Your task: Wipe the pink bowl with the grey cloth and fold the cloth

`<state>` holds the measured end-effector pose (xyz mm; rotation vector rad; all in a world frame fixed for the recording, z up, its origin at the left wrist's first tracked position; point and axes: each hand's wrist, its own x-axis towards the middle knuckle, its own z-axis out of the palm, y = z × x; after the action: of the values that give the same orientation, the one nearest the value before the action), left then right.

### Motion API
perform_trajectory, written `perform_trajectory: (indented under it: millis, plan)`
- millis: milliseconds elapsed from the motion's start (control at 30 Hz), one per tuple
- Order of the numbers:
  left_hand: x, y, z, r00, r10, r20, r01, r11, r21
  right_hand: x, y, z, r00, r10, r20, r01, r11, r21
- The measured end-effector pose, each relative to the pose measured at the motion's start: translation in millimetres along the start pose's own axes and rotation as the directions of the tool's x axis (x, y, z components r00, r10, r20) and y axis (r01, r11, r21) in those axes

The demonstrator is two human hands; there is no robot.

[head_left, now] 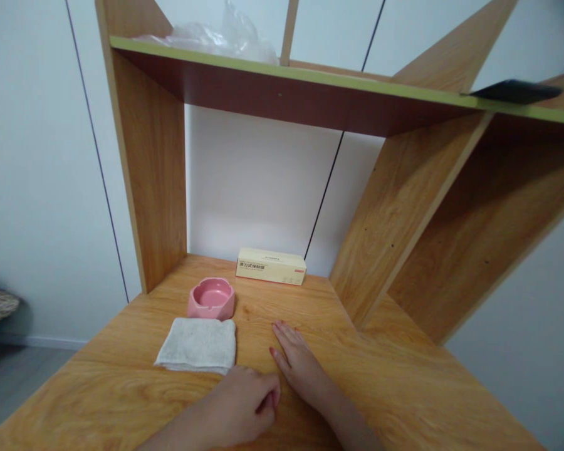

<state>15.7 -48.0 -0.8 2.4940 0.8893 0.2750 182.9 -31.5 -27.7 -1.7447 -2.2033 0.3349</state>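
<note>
At the lower centre of the frame, my left hand (pixel 244 404) is curled into a loose fist above the wood-grain desk (pixel 413 388); I cannot tell whether anything is tucked inside it. Just right of it, my right hand (pixel 298 360) lies palm down, fingers stretched out long, only the bare desktop under them. The folded, pale grey-white fabric cloth (pixel 198 343) lies left of centre, near my left knuckles; whether they touch it, I cannot tell. Right behind the cloth sits a glossy pink, angular-sided ashtray (pixel 211 299). Farther back, at mid-frame, a long cream cardboard box (pixel 271 267) with printed lettering rests near the white wall (pixel 258 181). Crumpled clear plastic (pixel 220 36) lies on the shelf (pixel 272 67) at the upper left.
</note>
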Motion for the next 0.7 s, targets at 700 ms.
perform_trajectory:
  millis: [700]
  plan:
    - [0.0, 1.9, -3.3, 1.000, 0.002, 0.031, -0.002, 1.000, 0.007, 0.0, 0.3, 1.9, 1.000, -0.003, -0.029, 0.003, 1.000, 0.010]
